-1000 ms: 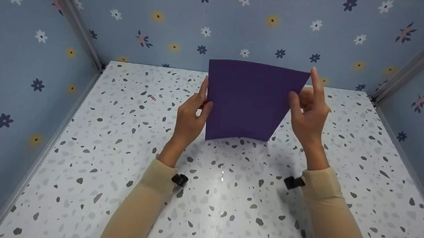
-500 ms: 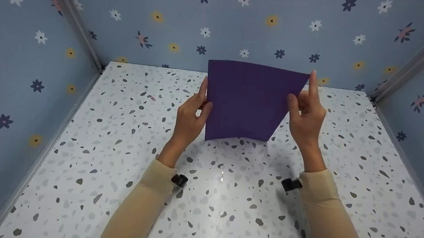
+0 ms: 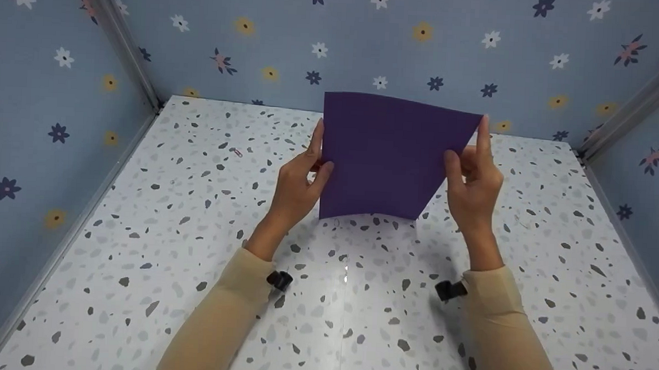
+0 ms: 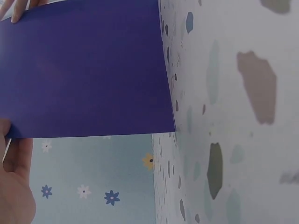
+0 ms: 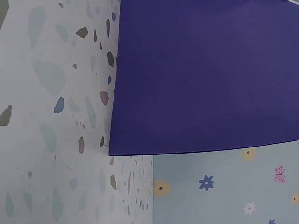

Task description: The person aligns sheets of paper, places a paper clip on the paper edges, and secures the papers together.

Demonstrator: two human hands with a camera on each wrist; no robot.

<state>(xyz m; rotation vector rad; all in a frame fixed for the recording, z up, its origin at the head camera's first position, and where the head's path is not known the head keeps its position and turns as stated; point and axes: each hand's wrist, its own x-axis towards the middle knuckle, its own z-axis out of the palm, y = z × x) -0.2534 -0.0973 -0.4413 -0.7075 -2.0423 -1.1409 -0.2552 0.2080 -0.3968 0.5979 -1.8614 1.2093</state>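
A purple sheet of paper or thin card [image 3: 389, 154] stands upright over the table, slightly bowed, its lower edge right at the tabletop. My left hand [image 3: 299, 181] pinches its left edge, thumb in front and fingers behind. At the right edge my right hand [image 3: 474, 186] grips it the same way, its index finger pointing up along the edge to the top corner. The left wrist view has the sheet [image 4: 88, 70] across its upper left, with part of my left hand [image 4: 16, 186] at the edge. In the right wrist view the sheet [image 5: 205, 79] fills much of the frame.
A small red paper clip [image 3: 237, 152] lies at the back left of the white speckled table [image 3: 154, 244]. Blue flowered panels [image 3: 363, 47] enclose the back and both sides. Each sleeve cuff carries a small black device [image 3: 280, 280].
My right hand has slid slightly down and left along the sheet's right edge, its index fingertip now at the top corner. The left hand and the sheet stay almost still.
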